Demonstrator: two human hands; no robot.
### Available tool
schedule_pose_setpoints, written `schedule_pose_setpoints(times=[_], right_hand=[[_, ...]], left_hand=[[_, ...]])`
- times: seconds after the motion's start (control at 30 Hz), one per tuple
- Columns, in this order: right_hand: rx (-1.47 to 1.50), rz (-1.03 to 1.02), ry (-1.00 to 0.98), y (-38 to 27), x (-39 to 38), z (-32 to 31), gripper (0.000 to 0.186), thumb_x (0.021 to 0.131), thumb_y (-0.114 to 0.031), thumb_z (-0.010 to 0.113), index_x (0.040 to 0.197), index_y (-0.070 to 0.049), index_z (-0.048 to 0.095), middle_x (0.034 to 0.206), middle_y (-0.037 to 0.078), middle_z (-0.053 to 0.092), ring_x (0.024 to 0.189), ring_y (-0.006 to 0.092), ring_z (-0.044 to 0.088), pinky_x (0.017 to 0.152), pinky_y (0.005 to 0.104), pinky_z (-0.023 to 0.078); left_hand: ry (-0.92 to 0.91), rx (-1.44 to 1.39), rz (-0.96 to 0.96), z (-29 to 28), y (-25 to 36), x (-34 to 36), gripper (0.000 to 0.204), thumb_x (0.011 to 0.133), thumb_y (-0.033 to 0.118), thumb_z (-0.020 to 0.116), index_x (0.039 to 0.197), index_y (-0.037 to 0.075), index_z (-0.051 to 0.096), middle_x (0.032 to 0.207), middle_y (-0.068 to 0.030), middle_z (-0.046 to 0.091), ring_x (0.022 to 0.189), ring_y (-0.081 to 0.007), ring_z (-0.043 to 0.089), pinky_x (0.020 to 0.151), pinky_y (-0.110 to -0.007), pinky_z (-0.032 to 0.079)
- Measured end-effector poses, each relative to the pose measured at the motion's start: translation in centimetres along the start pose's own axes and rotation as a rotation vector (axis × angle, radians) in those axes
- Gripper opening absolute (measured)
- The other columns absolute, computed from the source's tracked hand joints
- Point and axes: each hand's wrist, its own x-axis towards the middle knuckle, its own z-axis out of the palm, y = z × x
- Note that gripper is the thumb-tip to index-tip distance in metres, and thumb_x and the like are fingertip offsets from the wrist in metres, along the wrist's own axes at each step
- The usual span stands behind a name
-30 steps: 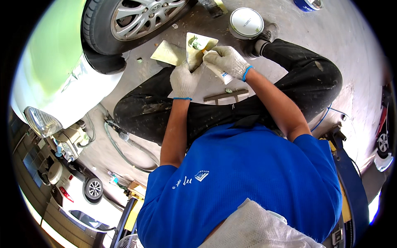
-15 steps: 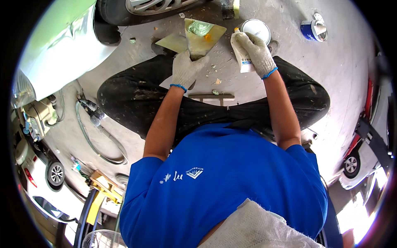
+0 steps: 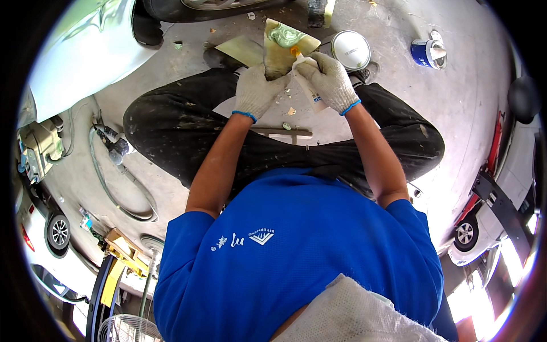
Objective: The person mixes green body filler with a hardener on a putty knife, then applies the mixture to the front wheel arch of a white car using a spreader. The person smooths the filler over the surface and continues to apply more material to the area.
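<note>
At left, left hand (image 3: 259, 90): fingers are gripping putty board (image 3: 279, 56).
Right hand (image 3: 333, 80): fingers are clasping squeeze tube (image 3: 311, 91).
Tube nozzle (image 3: 298, 55): heavy squeezing could be overloading green putty (image 3: 285, 36).

Two gloved hands (image 3: 256, 90), one tube (image 3: 313, 94), two pale plates (image 3: 274, 58), two cans (image 3: 350, 50), one fan (image 3: 130, 329).

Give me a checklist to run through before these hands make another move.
1. Left hand gripping the board: ok.
2. Right hand holding the white tube: ok.
3. Gloves on both hands: ok.
4. Green paste sitting on the board: ok.
5. Orange tip of the tube clear of the board: cannot tell; it overlaps the board in view.
6. Floor between the legs free of scraps: not ok.
</note>
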Motion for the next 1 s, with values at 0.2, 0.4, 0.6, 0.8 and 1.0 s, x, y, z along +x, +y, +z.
schedule_pose_setpoints(times=[0.2, 0.4, 0.6, 0.8, 1.0], right_hand=[[-0.042, -0.009, -0.011, 0.8, 0.5, 0.2, 0.030, 0.094, -0.026, 0.067, 0.106, 0.002, 0.068, 0.085, 0.009, 0.069, 0.077, 0.0117, 0.063, 0.070, 0.0308, 0.052], [-0.047, -0.007, -0.006, 0.9, 0.6, 0.3, 0.032, 0.093, -0.027, 0.068, 0.107, 0.002, 0.068, 0.085, 0.010, 0.070, 0.076, 0.0124, 0.063, 0.070, 0.0313, 0.053], [-0.044, 0.007, -0.025, 1.0, 0.7, 0.3, 0.034, 0.093, -0.030, 0.068, 0.106, 0.002, 0.069, 0.083, 0.010, 0.070, 0.075, 0.0126, 0.064, 0.070, 0.0315, 0.052], [0.010, 0.187, -0.153, -0.3, 1.0, -0.9, 0.044, 0.091, -0.037, 0.067, 0.106, 0.004, 0.071, 0.083, 0.012, 0.071, 0.073, 0.0164, 0.068, 0.068, 0.0323, 0.054], [0.321, 0.338, 0.114, 2.6, 1.3, -3.7, 0.045, 0.095, -0.035, 0.066, 0.116, 0.004, 0.067, 0.088, 0.008, 0.070, 0.074, 0.0117, 0.068, 0.061, 0.0273, 0.056]], left_hand=[[0.036, 0.077, 0.041, 0.0, 0.1, 0.0, 0.038, 0.079, 0.039, 0.073, 0.097, 0.006, 0.075, 0.084, -0.0176, 0.073, 0.082, -0.0357, 0.070, 0.073, -0.043, 0.054], [0.075, 0.171, 0.065, 0.3, -0.5, 0.2, 0.036, 0.080, 0.038, 0.073, 0.092, 0.004, 0.074, 0.084, -0.0180, 0.072, 0.082, -0.0363, 0.070, 0.072, -0.045, 0.054], [0.090, 0.217, 0.104, 0.2, -0.4, 0.1, 0.034, 0.079, 0.037, 0.072, 0.089, 0.005, 0.075, 0.083, -0.0185, 0.072, 0.081, -0.0369, 0.070, 0.072, -0.046, 0.054], [0.144, 0.361, 0.103, 0.4, -1.0, 0.2, 0.034, 0.079, 0.037, 0.072, 0.090, 0.005, 0.075, 0.084, -0.0192, 0.072, 0.082, -0.0378, 0.070, 0.074, -0.046, 0.055], [0.127, 0.098, 0.024, -0.1, -0.9, 0.2, 0.038, 0.077, 0.037, 0.073, 0.097, 0.004, 0.075, 0.088, -0.0191, 0.073, 0.086, -0.0364, 0.071, 0.075, -0.044, 0.054]])
